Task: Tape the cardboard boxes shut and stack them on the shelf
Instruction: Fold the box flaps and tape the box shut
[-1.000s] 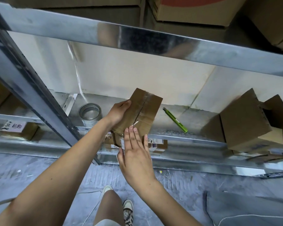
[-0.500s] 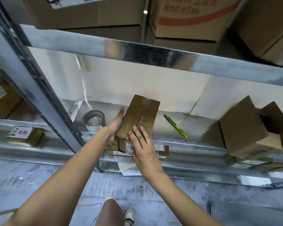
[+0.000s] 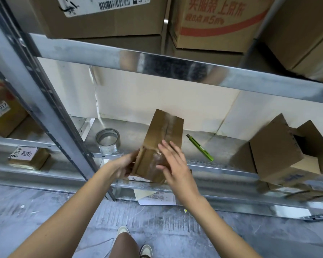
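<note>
Standing across the whole view: a silver galvanised steel shelf rack (image 3: 175, 69), large brown cardboard cartons (image 3: 108, 15) loaded on its upper level. Sitting at the right of the middle shelf: an open-flapped brown cardboard box (image 3: 280, 151), tilted. Held above that shelf's front edge, near the centre: a small brown cardboard box with clear tape along its top seam (image 3: 162, 138), far end raised. Gripping its near left corner: the left hand (image 3: 123, 164), grip curled round the edge, blurred. Lying flat on its taped near end: the right hand (image 3: 173, 162), grip open, fingers straight and spread. Resting on the shelf left of the box: a roll of clear packing tape (image 3: 108, 139). Lying to its right: a slim green utility knife (image 3: 199, 147).
</note>
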{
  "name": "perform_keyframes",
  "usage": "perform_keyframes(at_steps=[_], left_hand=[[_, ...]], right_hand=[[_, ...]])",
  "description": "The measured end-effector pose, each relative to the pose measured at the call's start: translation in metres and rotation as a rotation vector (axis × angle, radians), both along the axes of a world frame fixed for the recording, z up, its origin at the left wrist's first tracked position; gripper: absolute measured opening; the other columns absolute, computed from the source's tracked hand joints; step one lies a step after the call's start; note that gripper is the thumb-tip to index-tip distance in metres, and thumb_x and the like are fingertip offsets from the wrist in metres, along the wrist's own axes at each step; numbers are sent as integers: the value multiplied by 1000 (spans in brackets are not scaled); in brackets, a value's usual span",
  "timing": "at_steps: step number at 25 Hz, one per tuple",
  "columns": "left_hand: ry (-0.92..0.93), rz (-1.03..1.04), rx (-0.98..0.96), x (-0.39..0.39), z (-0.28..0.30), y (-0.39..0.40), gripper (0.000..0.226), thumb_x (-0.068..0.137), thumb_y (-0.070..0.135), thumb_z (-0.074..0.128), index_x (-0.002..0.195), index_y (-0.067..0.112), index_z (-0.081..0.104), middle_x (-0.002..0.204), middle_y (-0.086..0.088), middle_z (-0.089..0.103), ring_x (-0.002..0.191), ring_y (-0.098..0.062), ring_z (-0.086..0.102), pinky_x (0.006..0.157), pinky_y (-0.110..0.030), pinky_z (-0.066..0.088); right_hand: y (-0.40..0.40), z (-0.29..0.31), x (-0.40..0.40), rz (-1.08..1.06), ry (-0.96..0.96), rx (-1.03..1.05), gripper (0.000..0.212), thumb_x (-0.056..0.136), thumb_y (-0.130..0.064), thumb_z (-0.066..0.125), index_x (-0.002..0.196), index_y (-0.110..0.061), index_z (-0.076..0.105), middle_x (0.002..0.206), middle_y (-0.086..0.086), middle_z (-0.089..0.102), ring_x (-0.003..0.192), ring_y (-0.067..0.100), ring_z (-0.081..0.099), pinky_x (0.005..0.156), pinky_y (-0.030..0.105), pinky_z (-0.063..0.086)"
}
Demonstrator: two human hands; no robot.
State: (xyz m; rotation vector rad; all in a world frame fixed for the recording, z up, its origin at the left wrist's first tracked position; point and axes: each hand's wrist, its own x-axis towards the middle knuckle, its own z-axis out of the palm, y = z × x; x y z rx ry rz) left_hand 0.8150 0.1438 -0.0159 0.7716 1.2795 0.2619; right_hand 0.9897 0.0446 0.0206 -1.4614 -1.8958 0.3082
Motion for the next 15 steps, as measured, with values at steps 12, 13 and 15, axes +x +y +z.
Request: perform_keyframes(at_steps=[12, 13, 15], left_hand=[[89, -28, 666, 8, 76, 38, 23, 102, 34, 37, 108, 38, 59, 126, 4, 54, 126, -15, 42, 97, -25, 28], [45, -19, 651, 11, 75, 40, 26, 103, 27, 36, 110, 36, 59, 126, 3, 55, 125, -15, 43, 94, -25, 26], [-1, -26, 614, 16, 73, 41, 30, 103, 20, 37, 126, 30, 54, 131, 4, 51, 120, -12, 42, 93, -28, 24]], right_hand=[[45, 34, 55, -330, 1266, -426, 33, 90, -20, 60, 123, -16, 59, 115, 3, 65, 109, 19, 59, 85, 42, 54], [52, 35, 62, -344, 1271, -442, 30, 90, -23, 61, 120, -17, 61, 118, 6, 65, 113, 21, 57, 85, 44, 54], [63, 39, 76, -384, 1322, -474, 26, 90, -25, 63, 114, -16, 63, 123, 9, 62, 118, 26, 54, 85, 48, 53]])
